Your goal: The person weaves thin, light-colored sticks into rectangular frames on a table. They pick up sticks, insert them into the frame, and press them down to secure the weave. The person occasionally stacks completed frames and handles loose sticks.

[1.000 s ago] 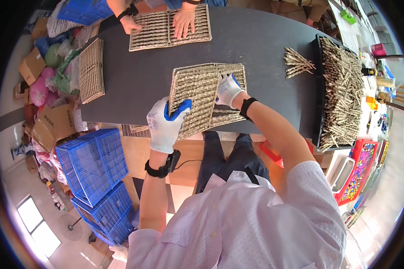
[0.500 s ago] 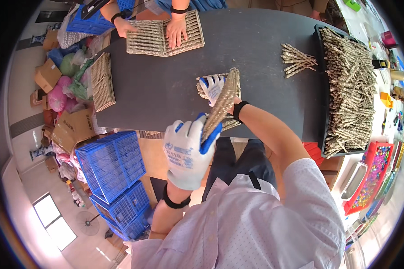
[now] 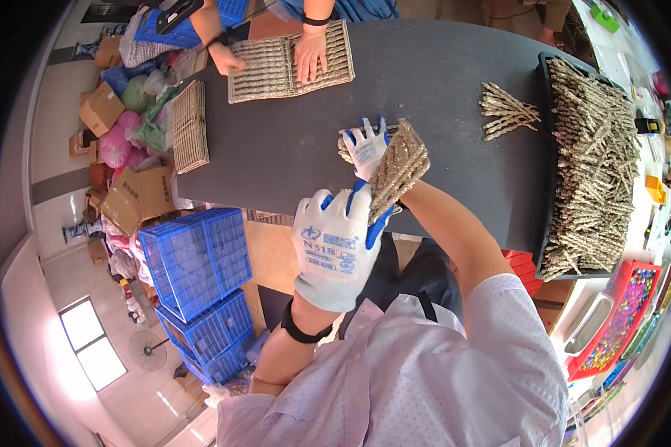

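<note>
My left hand (image 3: pixel 329 249), in a white glove with a blue palm, grips a panel of beige-brown twisted sticks (image 3: pixel 401 165) by its near edge. The panel is raised and tilted, its ribbed face partly toward me. Just behind it, my right hand (image 3: pixel 367 151), gloved alike, reaches across with fingers spread. Beneath that hand a similar ribbed surface (image 3: pixel 343 147) shows on the dark table. Whether it joins the raised panel is hidden. Across the table a co-worker's bare hands (image 3: pixel 310 56) press on a two-part ribbed panel (image 3: pixel 265 71).
Another ribbed panel (image 3: pixel 191 128) lies at the table's left edge. Several loose twisted sticks (image 3: pixel 508 112) lie beside a black tray (image 3: pixel 548 171) heaped with more. Blue crates (image 3: pixel 194 257) stand stacked at lower left. A red tray of coloured beads (image 3: pixel 620 316) is at right.
The raised panel has turned from nearly edge-on to show more of its face. My right hand's fingers have spread wider. The whole view has shifted slightly.
</note>
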### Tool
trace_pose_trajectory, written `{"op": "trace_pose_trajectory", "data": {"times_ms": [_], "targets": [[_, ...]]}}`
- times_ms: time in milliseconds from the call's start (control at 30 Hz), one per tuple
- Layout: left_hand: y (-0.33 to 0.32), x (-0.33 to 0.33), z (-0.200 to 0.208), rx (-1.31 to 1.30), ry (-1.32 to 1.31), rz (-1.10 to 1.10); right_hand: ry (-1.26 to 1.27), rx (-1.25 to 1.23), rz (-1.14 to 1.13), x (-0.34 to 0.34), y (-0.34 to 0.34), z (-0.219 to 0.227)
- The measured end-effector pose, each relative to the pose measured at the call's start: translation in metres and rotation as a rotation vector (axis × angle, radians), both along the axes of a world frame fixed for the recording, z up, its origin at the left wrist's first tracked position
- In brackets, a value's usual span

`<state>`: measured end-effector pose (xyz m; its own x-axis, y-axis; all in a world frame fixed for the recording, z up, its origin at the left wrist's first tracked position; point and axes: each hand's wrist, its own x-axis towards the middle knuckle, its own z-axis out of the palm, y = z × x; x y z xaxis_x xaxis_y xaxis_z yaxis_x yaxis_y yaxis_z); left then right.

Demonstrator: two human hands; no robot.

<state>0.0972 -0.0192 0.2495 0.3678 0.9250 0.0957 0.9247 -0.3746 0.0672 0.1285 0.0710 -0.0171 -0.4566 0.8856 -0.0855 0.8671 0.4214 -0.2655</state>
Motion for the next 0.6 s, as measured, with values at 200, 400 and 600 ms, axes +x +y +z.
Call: {"op": "trace_pose_trajectory", "data": {"times_ms": [200,400,600], "targets": [[-0.005,0.003,0.0,0.014,0.01,-0.023,-0.002,0.026,-0.033,-0.005,-0.001,0.005],[-0.031,0.017,0.004,-0.101,0.08,-0.116,0.057,-0.116,-0.329,-0.022,0.023,0.002],[-0.012,-0.008,0.005,-0.004,0.033,-0.084,0.016,0.076,-0.39,-0.027,0.028,-0.015]]}}
